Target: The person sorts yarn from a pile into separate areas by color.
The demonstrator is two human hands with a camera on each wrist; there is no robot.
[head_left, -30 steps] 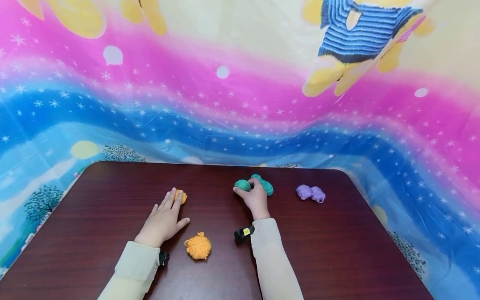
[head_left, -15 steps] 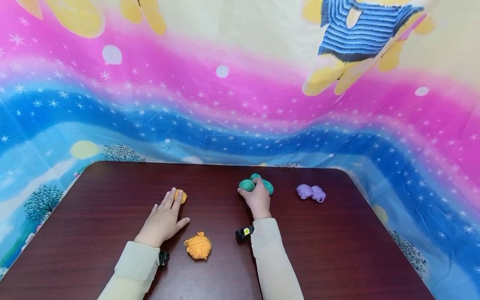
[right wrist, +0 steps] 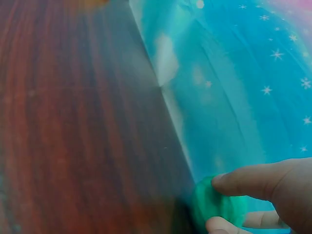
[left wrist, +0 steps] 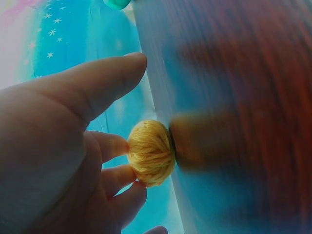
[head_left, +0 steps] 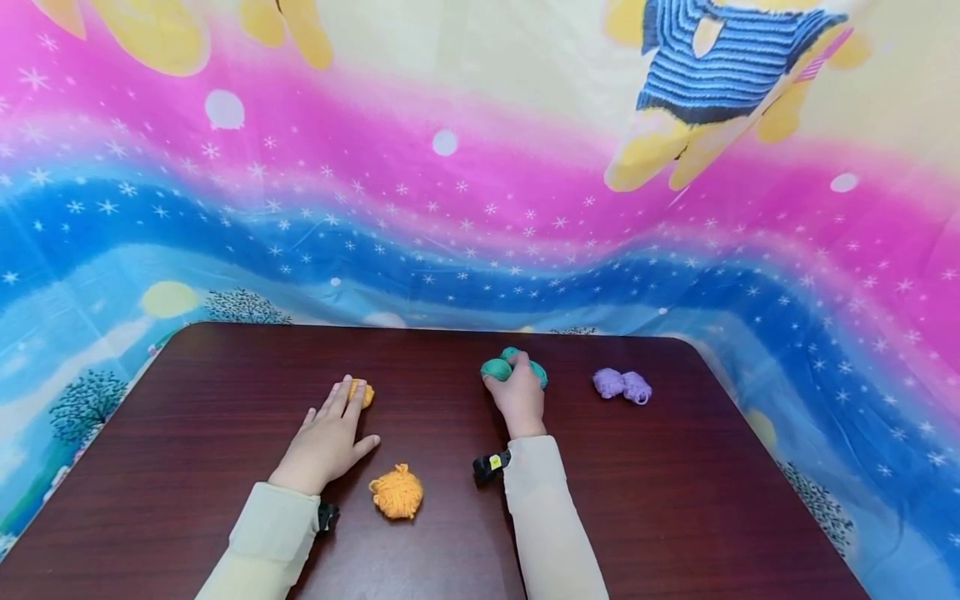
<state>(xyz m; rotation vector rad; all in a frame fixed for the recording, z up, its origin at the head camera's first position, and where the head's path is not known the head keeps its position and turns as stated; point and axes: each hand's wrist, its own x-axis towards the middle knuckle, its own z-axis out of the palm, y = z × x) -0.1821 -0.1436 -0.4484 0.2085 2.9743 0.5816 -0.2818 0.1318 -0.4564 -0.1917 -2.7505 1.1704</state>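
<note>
With its fingers stretched out flat, my left hand (head_left: 322,446) rests on a small orange-yellow ball of yarn (head_left: 366,393). In the left wrist view the fingertips touch the side of that ball of yarn (left wrist: 152,152), and the thumb stands apart from it. Toward the far edge, my right hand (head_left: 519,404) holds a green ball of yarn (head_left: 495,369) between thumb and fingers. Another green bundle of yarn (head_left: 539,375) lies right beside it, partly hidden by the hand. The right wrist view shows the thumb pressed on the green yarn (right wrist: 204,207).
Nearer on the dark wooden table (head_left: 615,517) sits a larger orange ball of yarn (head_left: 397,492), between the forearms. Two joined purple balls of yarn (head_left: 622,387) lie at the far right. A printed curtain (head_left: 420,217) hangs behind the far edge.
My right hand has shifted slightly to the right, bringing the green ball of yarn close against the other green bundle. The left hand has stayed put.
</note>
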